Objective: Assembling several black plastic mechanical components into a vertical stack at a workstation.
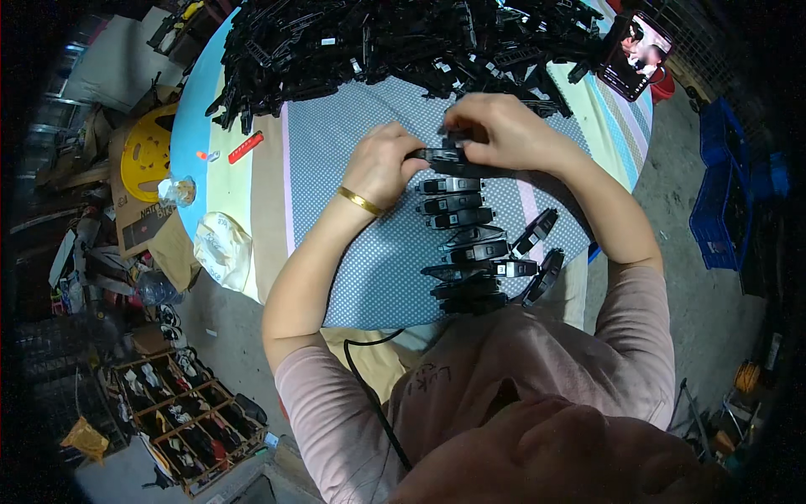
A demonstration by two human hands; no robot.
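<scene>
Between my two hands is a black plastic part (443,155), long and narrow, held level above the table. My left hand (382,166), with a gold bracelet at the wrist, pinches its left end. The fingers of my right hand (489,126) are closed on its right end, where a small dark piece sticks up; whether that piece is separate I cannot tell. Just below my hands, similar black plastic parts (453,204) lie in a stacked row running toward me. A few more black parts (537,231) lie loose to the right of that row.
A big heap of black plastic parts (403,42) covers the table's far side. A phone (635,55) with a lit screen stands far right. On the left lie a red strip-shaped object (245,148) and a white bag (223,249). Blue crates (720,185) stand on the floor.
</scene>
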